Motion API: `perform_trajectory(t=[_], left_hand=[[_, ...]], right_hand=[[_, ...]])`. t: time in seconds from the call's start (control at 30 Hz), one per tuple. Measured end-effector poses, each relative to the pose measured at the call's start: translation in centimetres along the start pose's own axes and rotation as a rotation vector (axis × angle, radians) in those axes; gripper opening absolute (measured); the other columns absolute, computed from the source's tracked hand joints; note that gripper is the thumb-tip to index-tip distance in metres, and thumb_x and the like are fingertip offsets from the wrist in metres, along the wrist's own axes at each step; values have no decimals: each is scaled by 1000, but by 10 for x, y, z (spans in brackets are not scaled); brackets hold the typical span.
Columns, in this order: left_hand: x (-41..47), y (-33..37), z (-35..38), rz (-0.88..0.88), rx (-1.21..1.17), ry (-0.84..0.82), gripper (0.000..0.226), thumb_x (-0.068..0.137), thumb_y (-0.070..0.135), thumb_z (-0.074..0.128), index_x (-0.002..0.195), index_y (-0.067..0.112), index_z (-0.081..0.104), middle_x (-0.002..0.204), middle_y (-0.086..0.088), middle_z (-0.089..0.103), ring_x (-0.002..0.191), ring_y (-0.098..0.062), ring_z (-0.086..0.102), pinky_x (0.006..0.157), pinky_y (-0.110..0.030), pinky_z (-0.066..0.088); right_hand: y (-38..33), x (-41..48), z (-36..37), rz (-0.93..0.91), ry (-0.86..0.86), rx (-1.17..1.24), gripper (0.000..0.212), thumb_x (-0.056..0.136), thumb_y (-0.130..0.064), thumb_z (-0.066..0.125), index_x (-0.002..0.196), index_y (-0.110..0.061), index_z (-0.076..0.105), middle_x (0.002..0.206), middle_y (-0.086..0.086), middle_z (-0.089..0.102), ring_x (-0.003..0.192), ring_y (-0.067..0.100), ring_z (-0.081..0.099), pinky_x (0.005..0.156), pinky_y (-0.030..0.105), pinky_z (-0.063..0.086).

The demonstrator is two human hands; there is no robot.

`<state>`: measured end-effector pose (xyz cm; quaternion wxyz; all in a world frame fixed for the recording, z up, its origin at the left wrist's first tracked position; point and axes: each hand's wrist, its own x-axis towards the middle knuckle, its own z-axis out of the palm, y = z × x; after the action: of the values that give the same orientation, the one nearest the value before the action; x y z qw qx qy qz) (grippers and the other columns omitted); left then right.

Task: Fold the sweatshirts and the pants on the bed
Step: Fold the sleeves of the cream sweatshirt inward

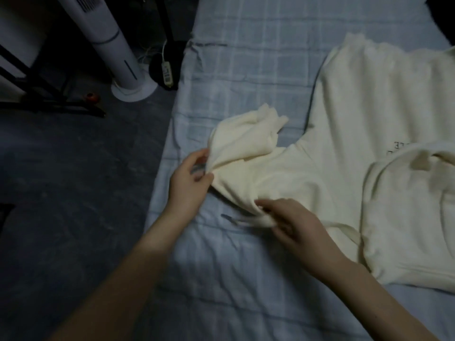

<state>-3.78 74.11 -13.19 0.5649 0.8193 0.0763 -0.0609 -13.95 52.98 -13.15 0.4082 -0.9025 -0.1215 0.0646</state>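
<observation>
- Sweatshirt (357,114), cream, lay spread on the bed (246,57), with its hood (406,205) nearest the person and one sleeve (243,141) bunched near the bed's left edge.
- Left hand (190,175): grip narrow, thumb and fingers pinching the crumpled sleeve at its outer fold.
- Right hand (293,222): grip closed on gathered cloth at the sleeve's lower edge, just beside a loose drawstring (246,221); blur hid the exact finger placement.
- Step in hand, as judged: straightening the sleeve before folding it across the body.
- Technique advised: draw the two grips apart along the sleeve until the cloth lies flat, shake out the cuff end, and keep the drawstring clear of the fold. Then lay the sleeve across the chest with edges aligned.
- Risk: a fold made over bunched cloth would probably leave a lump.
- Pants: none in view.
</observation>
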Motion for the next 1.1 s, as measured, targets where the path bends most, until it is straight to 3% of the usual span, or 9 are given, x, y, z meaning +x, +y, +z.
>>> perform_trajectory(t=[0.07,0.23,0.33,0.47,0.63,0.73,0.8,0.97,1.1], left_hand=[[-8,-10,-3,-7,180,-27,61,84,0,68,140,12,48,134,-8,49,120,-26,56,94,-22,46],[29,15,36,562,771,-136,77,81,40,67,149,22,37,155,-11,31,141,-32,29,116,-43,23],[56,24,61,551,1054,-343,62,91,36,59,148,24,37,153,-9,37,141,-28,33,116,-40,22],[72,24,34,389,397,-78,21,88,7,60,106,9,70,105,-8,72,97,-16,64,79,-24,46],[70,2,-9,35,-160,152,16,89,0,65,104,3,66,87,-3,64,60,12,54,66,-8,43],[63,-24,-20,-116,-410,147,19,90,-4,62,107,5,60,94,-5,65,80,-5,61,85,-25,49],[59,-34,-23,-185,-535,88,31,88,-1,65,116,5,55,101,-2,68,97,-16,65,92,-28,52],[59,-30,-19,-291,-457,159,84,71,31,83,142,12,42,130,-3,63,113,-17,64,96,-36,53],[64,-16,-26,-236,-501,268,59,90,-9,51,145,9,36,132,-9,56,116,-23,58,102,-37,49]], right_hand=[[-2,-2,5,48,-93,-47,46,83,-15,57,128,-9,62,109,4,65,101,23,60,88,23,41],[-6,7,13,97,-41,-72,35,87,-11,61,122,-12,65,106,3,67,102,23,60,89,32,45],[-12,6,19,115,2,-67,40,88,-9,61,128,-14,61,108,2,67,99,20,61,87,32,47],[-20,9,1,251,337,120,41,87,-9,53,124,-24,63,78,-2,66,70,8,60,65,11,43],[13,25,-63,535,620,188,43,90,-15,50,130,-27,57,82,20,63,76,34,64,69,44,57],[32,23,-87,639,348,-184,82,84,-8,66,155,-22,27,135,24,48,126,41,46,110,46,35],[31,19,-77,547,213,-267,90,83,-14,70,157,-27,20,157,20,23,145,35,23,118,41,21],[15,36,-9,245,160,-300,57,98,-33,47,153,-24,33,161,7,27,150,27,20,121,43,17],[2,55,34,176,-57,-375,53,105,-38,37,155,-32,24,163,-6,22,153,22,9,122,38,4]])
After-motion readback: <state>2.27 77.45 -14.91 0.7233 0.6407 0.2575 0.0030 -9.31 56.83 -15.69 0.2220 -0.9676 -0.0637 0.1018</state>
